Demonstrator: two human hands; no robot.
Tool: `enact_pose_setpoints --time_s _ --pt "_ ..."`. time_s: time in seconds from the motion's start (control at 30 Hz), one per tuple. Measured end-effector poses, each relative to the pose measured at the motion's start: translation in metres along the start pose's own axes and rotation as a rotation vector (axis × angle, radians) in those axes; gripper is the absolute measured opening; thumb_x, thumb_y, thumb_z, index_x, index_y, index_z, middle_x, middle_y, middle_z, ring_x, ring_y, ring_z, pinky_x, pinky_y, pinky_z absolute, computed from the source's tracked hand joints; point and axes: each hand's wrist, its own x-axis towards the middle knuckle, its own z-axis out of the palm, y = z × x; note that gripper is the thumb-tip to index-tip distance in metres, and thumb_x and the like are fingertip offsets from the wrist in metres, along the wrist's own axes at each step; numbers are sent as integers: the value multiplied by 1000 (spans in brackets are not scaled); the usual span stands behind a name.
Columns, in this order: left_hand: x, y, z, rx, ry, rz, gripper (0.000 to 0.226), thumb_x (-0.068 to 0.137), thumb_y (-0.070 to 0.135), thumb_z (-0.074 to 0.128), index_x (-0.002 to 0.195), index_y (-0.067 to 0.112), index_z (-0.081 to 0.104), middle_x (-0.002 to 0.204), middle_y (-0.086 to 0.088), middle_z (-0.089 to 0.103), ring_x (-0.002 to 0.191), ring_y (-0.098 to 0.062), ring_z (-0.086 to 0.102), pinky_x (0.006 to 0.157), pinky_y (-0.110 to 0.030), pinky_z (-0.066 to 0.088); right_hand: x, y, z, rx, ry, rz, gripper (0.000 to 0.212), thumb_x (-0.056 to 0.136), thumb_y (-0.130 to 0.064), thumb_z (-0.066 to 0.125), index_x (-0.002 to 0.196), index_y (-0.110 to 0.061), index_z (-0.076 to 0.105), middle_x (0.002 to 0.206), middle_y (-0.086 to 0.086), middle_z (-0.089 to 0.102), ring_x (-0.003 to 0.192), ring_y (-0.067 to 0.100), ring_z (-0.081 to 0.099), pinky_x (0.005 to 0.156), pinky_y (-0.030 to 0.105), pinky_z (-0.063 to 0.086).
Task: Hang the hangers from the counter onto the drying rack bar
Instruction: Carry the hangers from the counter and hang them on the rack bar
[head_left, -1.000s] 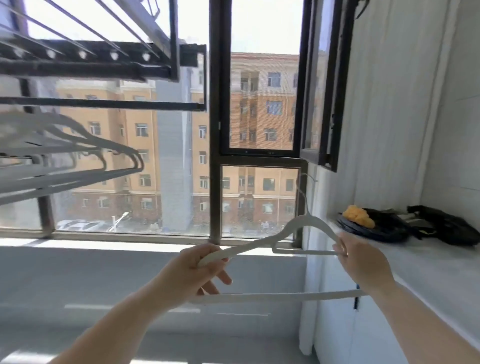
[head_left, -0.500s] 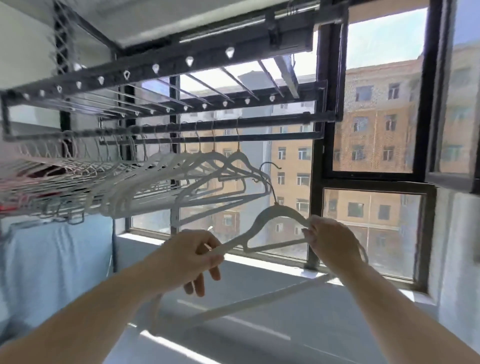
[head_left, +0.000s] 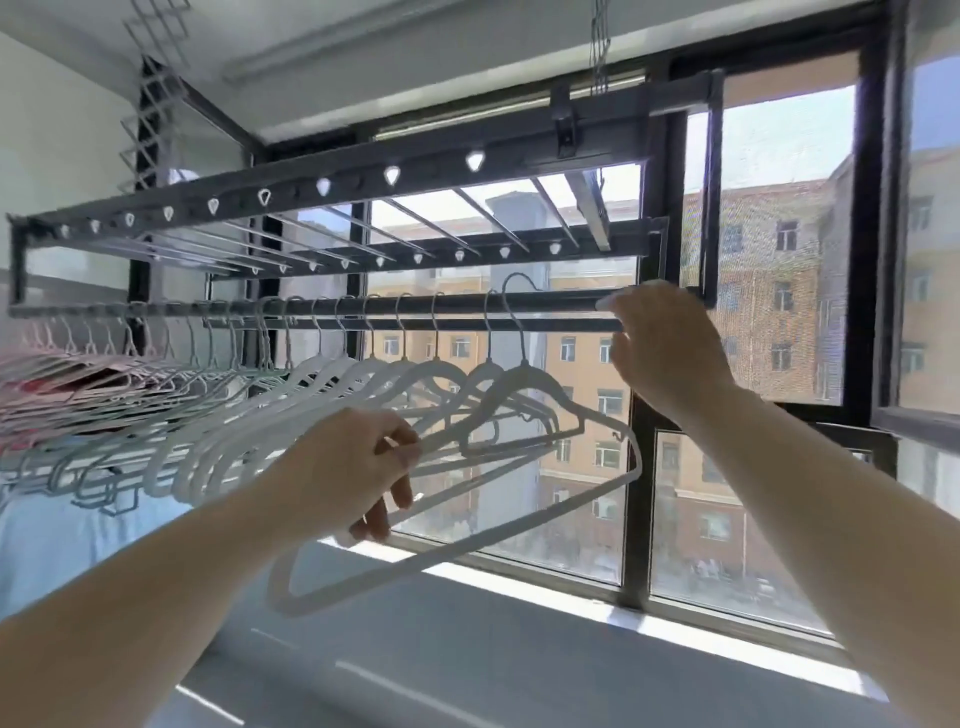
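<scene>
Head view: my left hand (head_left: 363, 467) pinches the white hanger (head_left: 523, 371) by its slim, matte shoulder, lifting its thin wire hook just over the dark metal drying rack bar (head_left: 457, 306). I judge the hook is not yet seated. My right hand (head_left: 665, 348) grips that bar, probably to steady it, beside the hung row (head_left: 332, 364).

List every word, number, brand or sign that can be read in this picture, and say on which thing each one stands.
There are none to read. The white hanger, the hung hangers, the drying rack bar and the window frame carry no lettering that shows. The buildings outside show no legible sign or number through the screen.
</scene>
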Motion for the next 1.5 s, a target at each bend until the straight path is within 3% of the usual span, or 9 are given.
enact_pose_setpoints --time_s 0.27,0.37,0.43,0.6,0.93,1.03,1.2,1.33,1.5 --pt "52 16 11 88 58 18 22 91 15 49 70 23 51 45 2 60 29 -7 53 34 -17 46 59 18 2 -195 -204 -14 41 89 -11 45 130 -12 41 128 11 54 123 27 44 108 42 24" --pt "65 17 20 129 53 6 23 92 16 48 70 24 48 52 1 60 27 -5 50 32 -15 42 60 19 10 -140 -311 10 36 92 -20 44 128 -14 42 121 11 58 111 27 50 94 35 33" --pt "70 16 27 141 39 -17 23 91 16 48 70 24 48 54 -1 60 27 -5 50 33 -17 44 58 19 16 -81 -302 20 32 92 -20 43 124 -14 45 115 9 59 103 26 52 85 33 35" --pt "74 10 41 143 23 -46 22 93 14 47 72 23 49 58 -3 60 29 -7 50 34 -18 43 56 23 25 -62 -259 15 35 91 -21 43 125 -15 44 117 8 58 107 26 50 91 36 36" --pt "70 16 60 79 -34 -74 18 91 18 49 75 26 47 61 0 61 31 -6 52 35 -17 45 62 21 25 51 -273 46 42 91 -25 45 132 -19 39 128 4 54 113 25 51 87 33 39" --pt "64 21 63 69 -67 -61 7 87 24 56 88 24 50 69 2 65 39 -3 58 39 -16 45 67 19 21 133 -259 77 41 92 -25 45 132 -20 39 131 2 52 117 23 50 88 33 40" --pt "55 26 52 137 -19 -6 37 81 42 59 113 23 54 80 14 62 61 4 59 54 -12 40 69 18 15 155 -237 69 39 93 -29 44 130 -20 41 131 1 52 120 23 48 92 34 38" --pt "46 30 59 -67 -93 -75 29 82 29 63 107 19 54 79 4 64 44 -3 61 43 -19 51 71 11 15 206 -265 54 40 93 -31 45 130 -18 42 130 2 52 118 22 48 89 33 37" --pt "43 26 75 -5 -61 -49 27 87 18 54 115 17 53 85 -1 68 38 -6 59 43 -19 51 77 -7 18 177 -302 13 44 92 -34 45 133 -17 40 133 1 51 118 20 49 81 29 36"
